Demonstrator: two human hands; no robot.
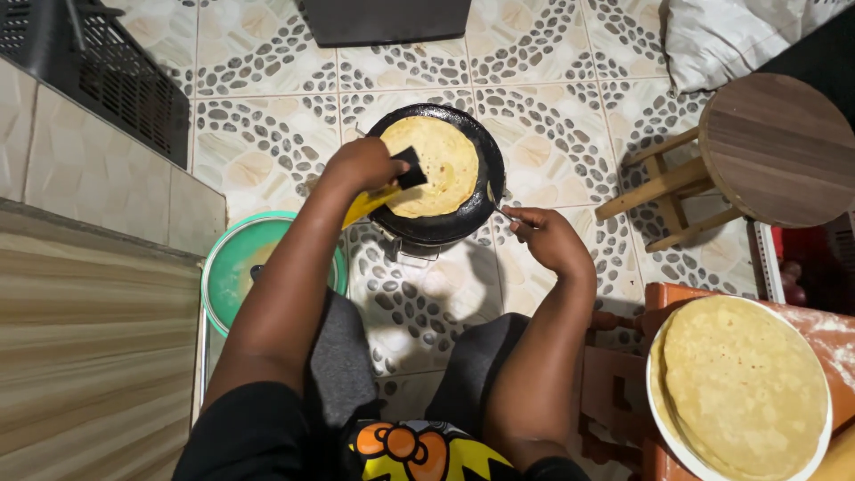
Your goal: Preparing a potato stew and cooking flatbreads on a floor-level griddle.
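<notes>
At frame centre, the left hand [361, 165], closed on a yellow-handled brush [392, 183], oils a pale flatbread [436, 165] in the black pan [476, 209]; the right hand [548, 236] pinches its rim; a finished stack [744, 383] waits lower right.

The person wore a black top printed near the hem with a yellow patch and an orange bow, over dark grey trousers. Both arms were bare, without sleeves.

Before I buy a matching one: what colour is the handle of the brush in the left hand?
Yellow handle with a black head, seen in the head view.
</notes>
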